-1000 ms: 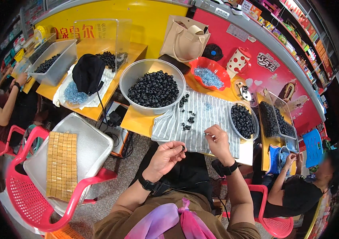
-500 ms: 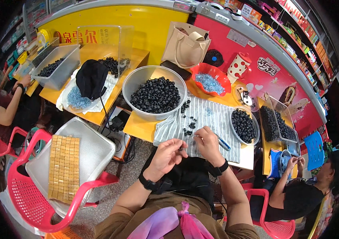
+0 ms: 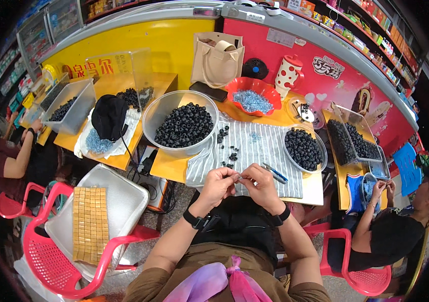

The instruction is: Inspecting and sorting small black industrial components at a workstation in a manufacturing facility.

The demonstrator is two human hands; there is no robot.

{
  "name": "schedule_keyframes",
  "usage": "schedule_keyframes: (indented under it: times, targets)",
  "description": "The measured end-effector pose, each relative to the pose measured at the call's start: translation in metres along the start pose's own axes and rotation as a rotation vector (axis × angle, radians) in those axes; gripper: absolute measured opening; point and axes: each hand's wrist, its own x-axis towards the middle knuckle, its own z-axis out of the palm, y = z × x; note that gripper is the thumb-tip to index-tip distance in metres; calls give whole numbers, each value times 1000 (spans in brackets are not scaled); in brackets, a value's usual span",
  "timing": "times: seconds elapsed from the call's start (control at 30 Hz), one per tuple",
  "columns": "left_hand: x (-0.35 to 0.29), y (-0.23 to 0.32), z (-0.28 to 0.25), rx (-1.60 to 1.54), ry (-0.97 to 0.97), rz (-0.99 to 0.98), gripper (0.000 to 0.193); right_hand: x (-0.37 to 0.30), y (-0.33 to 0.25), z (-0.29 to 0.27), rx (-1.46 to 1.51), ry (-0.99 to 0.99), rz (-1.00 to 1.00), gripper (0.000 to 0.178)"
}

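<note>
Close together at the table's near edge, my left hand (image 3: 218, 185) and my right hand (image 3: 259, 184) meet fingertip to fingertip. Both are closed in a pinch around something too small to make out. Under and beyond them lies a grey-and-white striped cloth (image 3: 270, 146). Several loose black ring-like parts (image 3: 230, 157) are scattered on it, beside a small cluster of clear bluish pieces (image 3: 255, 137). A blue pen-like tool (image 3: 278, 175) rests just right of my right hand. Black parts (image 3: 184, 126) fill a large clear tub (image 3: 149, 128); more fill a smaller clear bowl (image 3: 324, 157) at the right.
Behind the cloth stand a red scalloped bowl (image 3: 234, 100) of clear bluish pieces, a beige bag (image 3: 217, 65) and a polka-dot tumbler (image 3: 289, 73). A pink chair (image 3: 48, 246) is at the left. Co-workers sit left and at the right (image 3: 390, 231).
My hands, apart before, have come together at the fingertips. A dark bit at my left fingertips no longer shows. The view has shifted slightly.
</note>
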Motion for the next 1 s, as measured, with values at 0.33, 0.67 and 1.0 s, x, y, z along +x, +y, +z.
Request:
schedule_keyframes:
  times: [0.33, 0.67, 1.0]
  targets:
    - [5, -2, 11, 37, 45, -43, 15, -1, 2, -1, 162, 109, 12, 15]
    - [22, -21, 2, 829, 196, 529, 13, -10, 17, -2, 108, 239, 173, 9]
    - [-33, 9, -8, -55, 24, -11, 30, -36, 5, 2, 205, 332, 254, 5]
